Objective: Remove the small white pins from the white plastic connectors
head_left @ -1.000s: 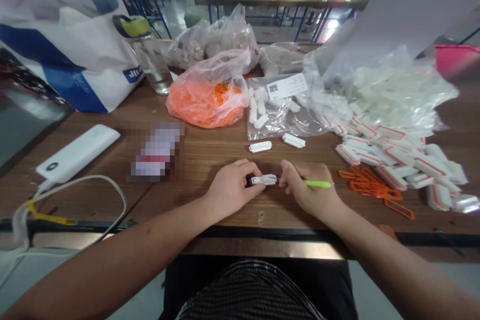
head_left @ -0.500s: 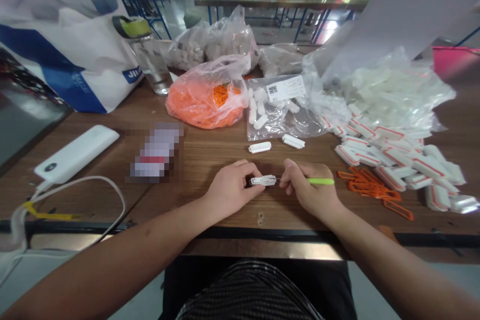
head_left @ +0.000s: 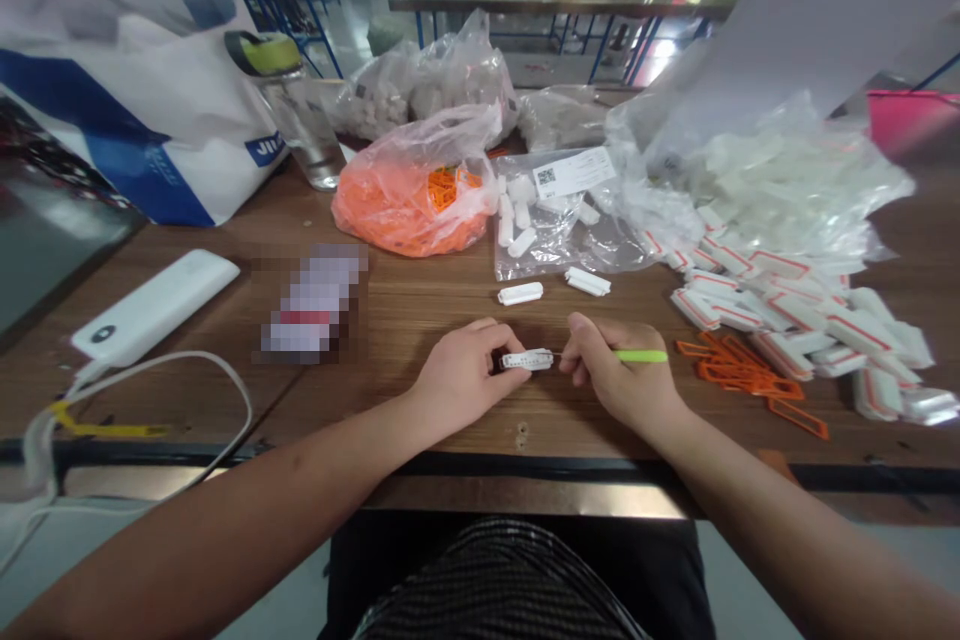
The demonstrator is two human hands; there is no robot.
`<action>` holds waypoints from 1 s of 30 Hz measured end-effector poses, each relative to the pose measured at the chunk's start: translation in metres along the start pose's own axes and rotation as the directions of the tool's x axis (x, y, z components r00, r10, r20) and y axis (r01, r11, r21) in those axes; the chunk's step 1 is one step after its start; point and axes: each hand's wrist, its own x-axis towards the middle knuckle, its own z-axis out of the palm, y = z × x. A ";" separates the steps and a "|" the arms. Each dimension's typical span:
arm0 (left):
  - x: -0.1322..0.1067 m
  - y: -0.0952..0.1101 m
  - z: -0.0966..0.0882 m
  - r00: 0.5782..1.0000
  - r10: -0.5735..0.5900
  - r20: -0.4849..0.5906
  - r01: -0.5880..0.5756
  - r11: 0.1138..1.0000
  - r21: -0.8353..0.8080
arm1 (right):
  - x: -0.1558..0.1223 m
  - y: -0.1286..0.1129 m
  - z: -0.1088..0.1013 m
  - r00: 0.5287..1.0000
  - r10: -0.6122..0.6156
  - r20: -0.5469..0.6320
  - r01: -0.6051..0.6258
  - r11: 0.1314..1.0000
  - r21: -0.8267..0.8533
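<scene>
My left hand (head_left: pixel 465 380) grips a small white plastic part with a printed scale (head_left: pixel 526 359) on the wooden table (head_left: pixel 420 400). My right hand (head_left: pixel 619 370) pinches a thin tool with a green handle (head_left: pixel 641 356), and its fine metal tip reaches the right end of the white part. Two similar white parts (head_left: pixel 520 293) lie just beyond my hands, on the table near a clear bag of white pieces (head_left: pixel 540 240). My fingers hide part of the held piece.
An orange-filled plastic bag (head_left: pixel 409 210) and a water bottle (head_left: pixel 300 125) stand at the back. A heap of white, orange-edged pieces (head_left: pixel 802 320) and loose orange frames (head_left: pixel 739 378) lie on the right. A white power bank (head_left: pixel 154 307) with a cable lies on the left.
Since the oldest frame, the green tool has levelled out in my right hand. Both hands have stayed nearly in place, and the white part remains in my left hand.
</scene>
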 end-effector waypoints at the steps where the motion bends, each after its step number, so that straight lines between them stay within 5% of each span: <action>1: 0.000 0.000 0.000 1.000 0.001 0.002 -0.001 1.000 0.002 | 0.000 0.000 0.000 1.000 -0.002 -0.001 0.002 1.000 0.005; 18: 0.000 0.000 0.000 1.000 0.006 -0.004 -0.006 1.000 0.001 | -0.002 -0.002 -0.003 0.999 -0.046 0.003 0.046 0.998 -0.040; 26: 0.000 0.000 0.001 1.000 -0.016 -0.014 0.016 1.000 0.014 | -0.003 -0.008 -0.007 0.948 -0.268 0.170 0.306 0.915 -0.262; 30: 0.000 0.001 0.001 1.000 -0.011 -0.012 0.011 1.000 0.019 | -0.004 -0.006 -0.006 0.970 -0.217 0.105 0.235 0.951 -0.203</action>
